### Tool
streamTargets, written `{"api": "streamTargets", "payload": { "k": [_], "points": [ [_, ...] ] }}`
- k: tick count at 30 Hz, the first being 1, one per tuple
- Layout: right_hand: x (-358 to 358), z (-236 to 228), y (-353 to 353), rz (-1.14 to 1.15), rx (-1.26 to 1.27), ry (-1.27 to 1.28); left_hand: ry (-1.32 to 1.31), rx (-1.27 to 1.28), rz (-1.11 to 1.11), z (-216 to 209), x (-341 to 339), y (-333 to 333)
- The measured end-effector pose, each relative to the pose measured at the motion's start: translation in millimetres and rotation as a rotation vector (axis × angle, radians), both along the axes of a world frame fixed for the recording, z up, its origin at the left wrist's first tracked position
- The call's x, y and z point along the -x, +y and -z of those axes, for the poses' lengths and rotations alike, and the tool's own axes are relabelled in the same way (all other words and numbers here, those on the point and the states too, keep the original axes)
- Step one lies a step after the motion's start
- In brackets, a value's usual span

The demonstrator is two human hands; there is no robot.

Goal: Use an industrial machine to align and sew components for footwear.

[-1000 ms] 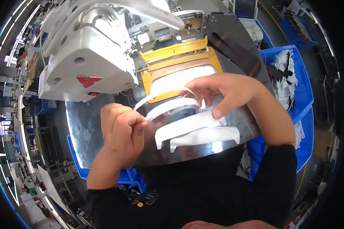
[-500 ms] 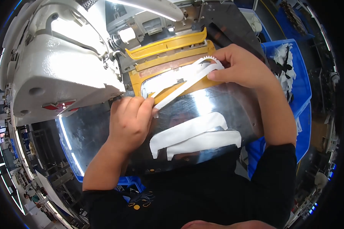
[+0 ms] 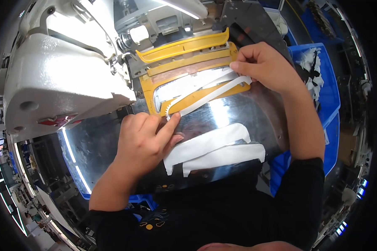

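A narrow white strip [image 3: 211, 96] lies slanted across a yellow frame-shaped template [image 3: 146, 92], with a finely notched curved end at the left. My left hand [image 3: 142, 138] has its index finger stretched out against the strip's near left end, its thumb apart and the other fingers curled. At the template's right end, my right hand [image 3: 268, 69] is closed, with thumb and index finger at the strip's upper right end; the exact grip is partly hidden. White material [image 3: 171, 88] shows inside the template. Two white curved collar-shaped pieces [image 3: 226, 157] overlap on the shiny metal table nearer me.
A large white machine head [image 3: 63, 88] stands at the left, close to my left hand. Behind the template is a raised yellow curved bar [image 3: 184, 47]. Blue bins [image 3: 333, 83] with white and black scraps stand beyond my right arm. The metal table [image 3: 100, 154] reflects light.
My left index finger has stretched out and moved right along the strip. My right hand has shifted slightly up. The strip's notched curve now shows at the left end instead of the right.
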State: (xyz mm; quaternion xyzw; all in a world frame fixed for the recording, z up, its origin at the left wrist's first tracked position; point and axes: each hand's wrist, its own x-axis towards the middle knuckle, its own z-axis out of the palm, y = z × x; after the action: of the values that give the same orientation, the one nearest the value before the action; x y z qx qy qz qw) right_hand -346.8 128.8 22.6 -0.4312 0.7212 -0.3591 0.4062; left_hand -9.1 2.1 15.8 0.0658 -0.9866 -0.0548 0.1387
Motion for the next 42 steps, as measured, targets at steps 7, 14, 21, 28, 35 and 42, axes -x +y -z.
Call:
{"api": "streamTargets", "payload": {
  "k": [7, 14, 21, 28, 35, 42],
  "points": [
    [-5, 0, -2, -0.021, 0.038, 0.06, 0.002, 0.035, -0.022, 0, -3, 0],
    [-7, 8, -5, 0.03, 0.122, 0.313, 0.013, -0.012, -0.073, 1, -4, -1],
    [-9, 5, -6, 0.105, 0.075, 0.337, -0.003, -0.072, -0.039, 1, -2, -4],
    [-11, 11, -8, 0.134, 0.08, 0.453, -0.005, -0.111, -0.013, 1, -1, -3],
    [-15, 5, -8, 0.1, 0.02, 0.421, -0.031, -0.141, -0.024, 4, -2, -3],
    [-32, 3, -7, 0.094, 0.072, 0.566, -0.038, -0.083, -0.11, 4, 1, -2]
  ]
}}
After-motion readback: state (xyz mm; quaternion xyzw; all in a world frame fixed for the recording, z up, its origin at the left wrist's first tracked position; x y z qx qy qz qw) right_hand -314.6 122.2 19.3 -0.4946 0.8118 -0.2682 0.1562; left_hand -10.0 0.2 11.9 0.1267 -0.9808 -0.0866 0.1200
